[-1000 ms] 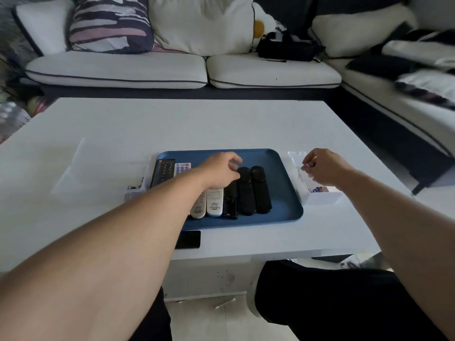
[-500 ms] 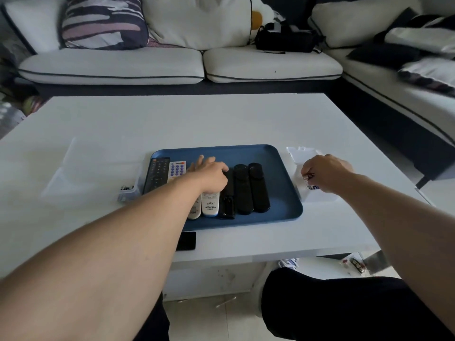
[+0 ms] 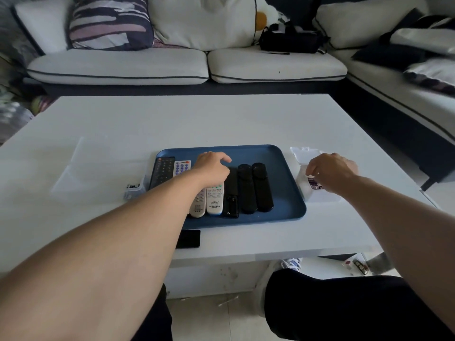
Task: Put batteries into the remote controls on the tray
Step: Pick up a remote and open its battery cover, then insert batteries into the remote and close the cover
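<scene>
A blue tray (image 3: 290,193) is sitting on the white surface (image 3: 221,124), and a row of remote controls is lying in it side by side, their long axes running away from the person. From the left: a black remote (image 3: 162,172), a white remote with purple buttons (image 3: 181,166), two white remotes (image 3: 214,200) whose far ends are hidden under the left wrist, a slim black remote (image 3: 231,193), and two rounded black remotes (image 3: 262,188) at the right end of the row.

The left hand (image 3: 213,167) is reaching over the middle of the row, fingers loosely curved and spread, fingertips pointing down toward the far ends of the white remotes. Whether it is touching or gripping one of them I cannot tell, since the hand is covering that spot.

The right hand (image 3: 331,172) is hovering at the clear plastic box (image 3: 305,155) just beside the tray's right edge, fingers curled downward into it. Purple-labelled batteries (image 3: 314,183) are lying in the box under the fingertips; whether the fingers are pinching one cannot be told.

A small clear container (image 3: 133,190) is sitting just left of the tray, and a dark phone (image 3: 188,238) is lying on the surface near the tray's front edge.
</scene>
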